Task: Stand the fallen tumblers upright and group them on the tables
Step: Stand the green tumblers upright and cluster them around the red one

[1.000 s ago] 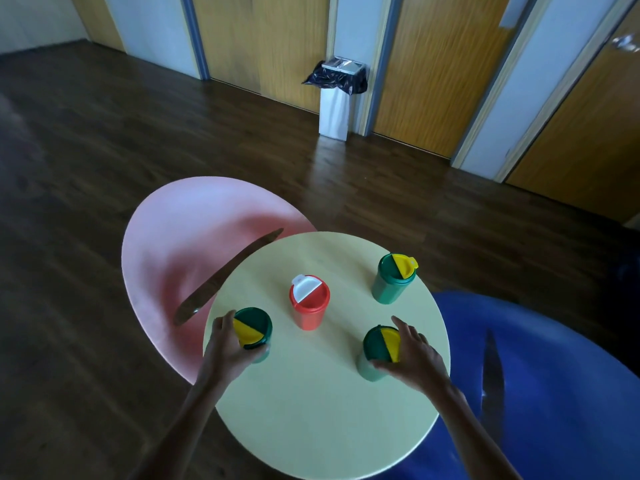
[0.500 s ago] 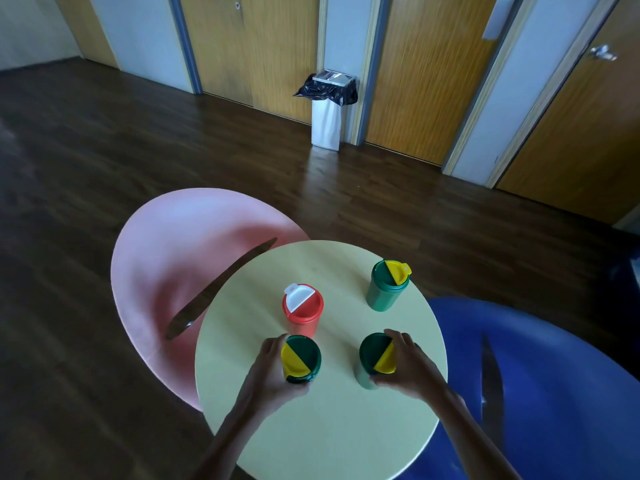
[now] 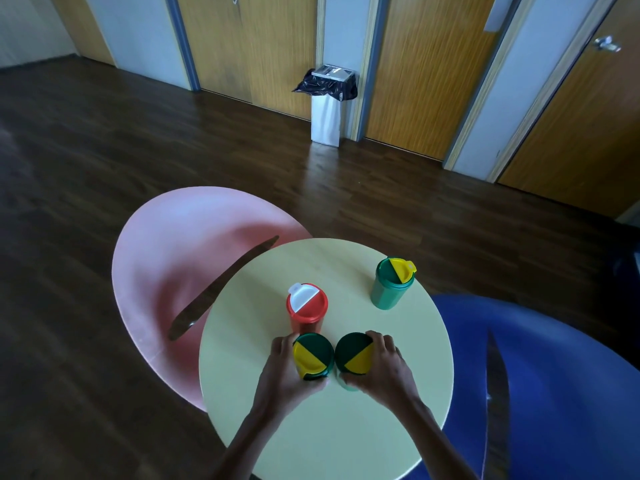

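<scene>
On the round yellow table stand several upright tumblers. My left hand grips a green tumbler with a yellow-and-green lid. My right hand grips a second green tumbler right beside it; the two lids nearly touch. Just behind them stands a red tumbler with a white flap lid, close to or touching the left green one. A third green tumbler stands apart at the table's far right.
A lower pink round table lies to the left and a blue one to the right, both partly under the yellow table. A white bin with a black liner stands by the doors across the dark wooden floor.
Both hands slid their green tumblers inward toward each other. The left one came from the table's left side to just in front of the red tumbler; the pair now stand side by side.
</scene>
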Tool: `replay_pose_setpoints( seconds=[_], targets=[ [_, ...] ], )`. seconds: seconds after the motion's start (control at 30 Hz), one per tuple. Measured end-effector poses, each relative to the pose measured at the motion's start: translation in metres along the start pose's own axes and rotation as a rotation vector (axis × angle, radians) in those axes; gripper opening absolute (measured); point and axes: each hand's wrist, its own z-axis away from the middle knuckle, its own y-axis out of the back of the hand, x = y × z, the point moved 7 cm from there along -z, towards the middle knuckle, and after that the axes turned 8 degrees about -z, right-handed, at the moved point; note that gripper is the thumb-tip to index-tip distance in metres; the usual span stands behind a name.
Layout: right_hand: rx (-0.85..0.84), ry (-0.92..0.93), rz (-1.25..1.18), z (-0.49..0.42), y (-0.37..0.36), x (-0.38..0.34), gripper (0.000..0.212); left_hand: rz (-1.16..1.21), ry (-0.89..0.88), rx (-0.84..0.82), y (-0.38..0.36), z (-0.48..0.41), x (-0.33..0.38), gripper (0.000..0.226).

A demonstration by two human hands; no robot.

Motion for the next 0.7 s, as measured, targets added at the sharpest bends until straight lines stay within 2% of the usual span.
replay_pose_setpoints(
  seconds=[0.3, 0.57, 0.7],
  targets=[
    [-0.09, 0.006, 0.011, 0.0, -0.001, 0.006, 0.105, -0.02, -0.054, -0.027, -0.007, -0.001, -0.004, 0.094],
    [-0.136, 0.021, 0.06, -0.003, 0.003, 0.01, 0.107, -0.045, -0.024, -0.016, -0.005, 0.004, -0.007, 0.095],
    [-0.105, 0.038, 0.069, -0.007, 0.017, 0.008, 0.108, -0.101, 0.0, 0.023, -0.001, 0.005, -0.001, 0.094]
  ],
)
